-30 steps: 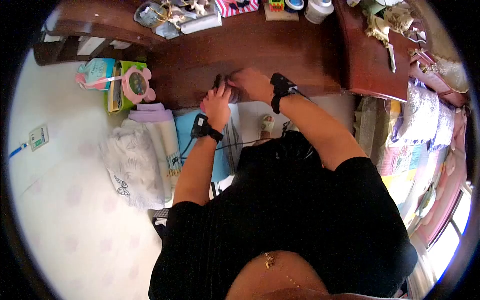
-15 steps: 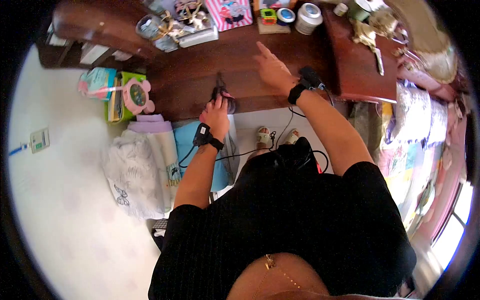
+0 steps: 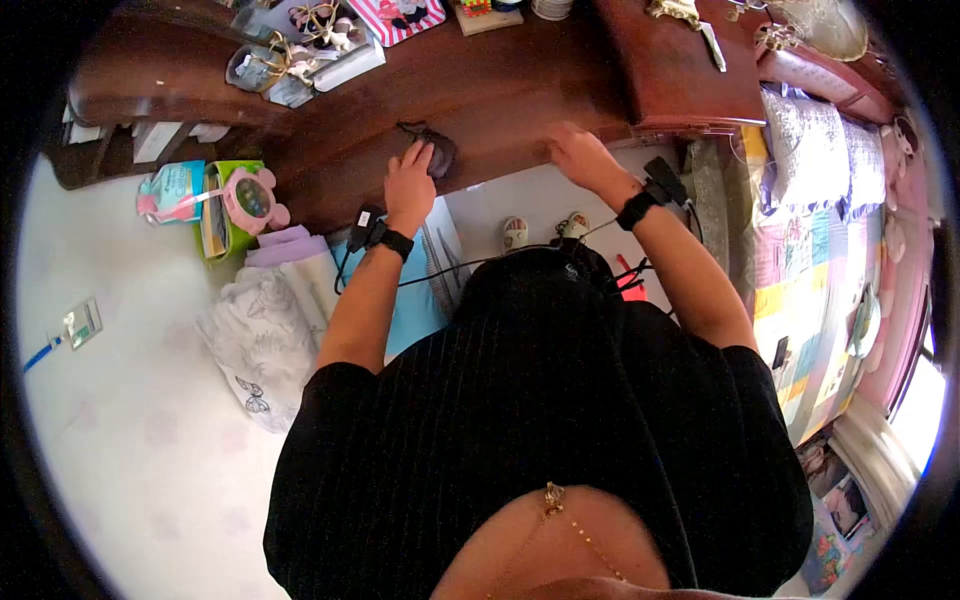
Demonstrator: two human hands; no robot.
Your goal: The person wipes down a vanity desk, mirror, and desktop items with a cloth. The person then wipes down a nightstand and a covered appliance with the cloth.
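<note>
Touching the black bag (image 3: 437, 158) on the table (image 3: 510, 110) with the left hand (image 3: 409, 188), fingers slightly apart. Lifting the right hand (image 3: 583, 157) right of the bag, can't tell how open. Seeing flat things in the green box (image 3: 235, 238), left of the bag.

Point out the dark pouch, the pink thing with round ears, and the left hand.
Dark pouch (image 3: 440, 158): head view, its body, beside the fingertips.
Pink thing with round ears (image 3: 252, 198): head view, its dark round face.
Left hand (image 3: 408, 188): head view, back of the hand.
</note>
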